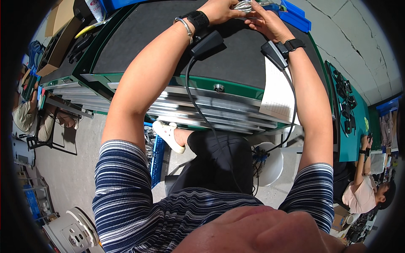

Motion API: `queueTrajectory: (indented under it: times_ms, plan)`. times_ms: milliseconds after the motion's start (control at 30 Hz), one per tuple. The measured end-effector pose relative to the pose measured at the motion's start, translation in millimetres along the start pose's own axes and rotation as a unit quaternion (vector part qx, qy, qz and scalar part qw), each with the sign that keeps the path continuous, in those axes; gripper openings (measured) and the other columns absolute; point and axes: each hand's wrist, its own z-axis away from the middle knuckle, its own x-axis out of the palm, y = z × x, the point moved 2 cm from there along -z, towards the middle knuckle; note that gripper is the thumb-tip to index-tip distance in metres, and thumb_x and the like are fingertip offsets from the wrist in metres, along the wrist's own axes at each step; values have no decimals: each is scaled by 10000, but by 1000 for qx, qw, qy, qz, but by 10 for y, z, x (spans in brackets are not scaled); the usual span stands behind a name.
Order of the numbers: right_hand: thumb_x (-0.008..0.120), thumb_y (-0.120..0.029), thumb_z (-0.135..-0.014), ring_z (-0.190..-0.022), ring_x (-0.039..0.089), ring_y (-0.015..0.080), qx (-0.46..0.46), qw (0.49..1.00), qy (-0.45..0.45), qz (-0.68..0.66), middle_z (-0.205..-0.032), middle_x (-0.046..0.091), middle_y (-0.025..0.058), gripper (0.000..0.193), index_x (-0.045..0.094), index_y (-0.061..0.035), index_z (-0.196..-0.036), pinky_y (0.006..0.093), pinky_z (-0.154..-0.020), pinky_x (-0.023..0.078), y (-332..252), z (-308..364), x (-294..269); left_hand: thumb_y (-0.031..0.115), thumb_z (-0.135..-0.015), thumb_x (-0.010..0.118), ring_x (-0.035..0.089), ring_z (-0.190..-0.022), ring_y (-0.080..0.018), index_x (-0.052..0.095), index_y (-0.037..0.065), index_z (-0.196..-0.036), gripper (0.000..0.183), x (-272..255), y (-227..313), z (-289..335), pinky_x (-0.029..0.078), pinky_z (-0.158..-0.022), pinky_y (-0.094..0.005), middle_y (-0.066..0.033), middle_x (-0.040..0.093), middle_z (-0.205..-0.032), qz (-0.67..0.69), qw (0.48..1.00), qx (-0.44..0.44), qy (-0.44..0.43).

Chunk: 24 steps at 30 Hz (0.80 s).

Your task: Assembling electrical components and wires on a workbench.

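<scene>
At the far edge of the bench, a bundle of silvery cable (242, 6) lies between my two hands, partly cut off by the top of the picture. My left hand (219, 10) grips it from the left with closed fingers. From the right, my right hand (269, 24) pinches the bundle, its other fingers curled below. Dark straps circle both wrists. A black box (207, 44) with a cable hangs at the left wrist, and another black box (274, 55) at the right one.
A dark mat (143, 42) covers the green bench. Blue bins (295, 17) stand at its far right; a lined paper sheet (278, 90) droops over the near edge. Below are a blue crate (157, 158) of silvery bundles and a white bucket (270, 166). Another person (360, 194) works at right.
</scene>
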Motion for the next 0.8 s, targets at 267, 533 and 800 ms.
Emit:
queueTrajectory:
  times_ms: [267, 533, 800]
  plan:
    - [714, -619, -908, -990, 686, 144, -55, 981, -32, 183, -1050, 703, 75, 672, 679, -7, -1185, 299, -975, 529, 57, -26, -80, 328, -953, 703, 706, -1095, -350, 658, 23, -1258, 433, 58, 52, 19, 535, -941, -425, -236, 726, -1163, 51, 996, 40, -56]
    - [654, -382, -1024, -584, 483, 33, -4, 996, -86, 28, -686, 529, -84, 320, 699, -66, -1025, 199, -585, 396, 55, -17, -40, 331, -945, 711, 699, -1109, -373, 644, 37, -1287, 456, 55, 45, 11, 533, -954, -439, -244, 723, -1166, 29, 997, 41, -59]
    - [706, -697, -869, -886, 660, 98, -70, 971, -15, 228, -949, 687, 41, 739, 702, -11, -1145, 227, -820, 535, 92, -79, -69, 329, -954, 700, 691, -1118, -386, 632, 36, -1293, 453, 56, 38, 33, 531, -949, -446, -253, 718, -1169, 34, 995, 32, -83]
